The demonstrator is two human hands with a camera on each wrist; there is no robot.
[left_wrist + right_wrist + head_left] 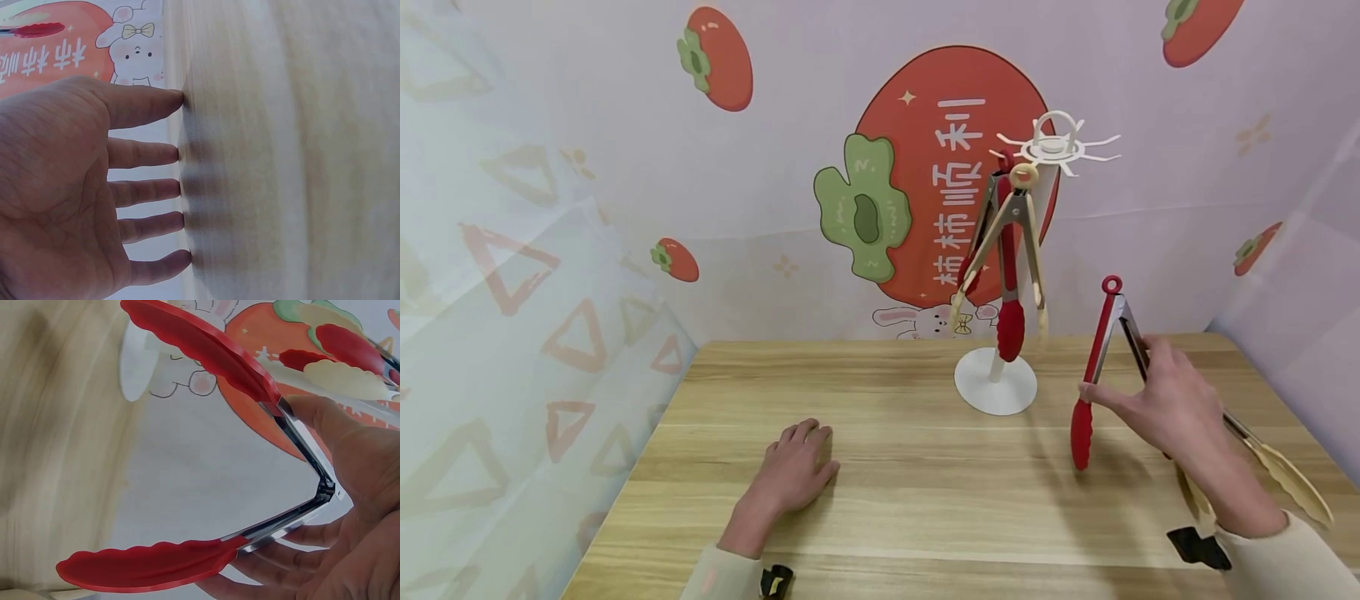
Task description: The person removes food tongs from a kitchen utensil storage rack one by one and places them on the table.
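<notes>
My right hand (pixel 1176 404) holds red-tipped kitchen tongs (pixel 1102 342) above the table, thumb on one arm and fingers round the other. In the right wrist view the tongs (pixel 169 565) are spread wide, with scalloped red heads. To their left stands a white rack (pixel 1052 150) with a ring of hooks on top. Red tongs (pixel 1011 329) and cream tongs (pixel 1036 250) hang from it. My left hand (pixel 793 467) rests on the table at the left, its fingertips touching the wood; in the left wrist view its palm (pixel 56 194) holds nothing.
Cream-tipped tongs (pixel 1288 475) lie on the wooden table (pixel 865 517) at the right, partly hidden by my right forearm. The rack's round white base (pixel 981 392) stands near the back edge. A patterned cloth backdrop (pixel 790 167) rises behind, with cloth at both sides.
</notes>
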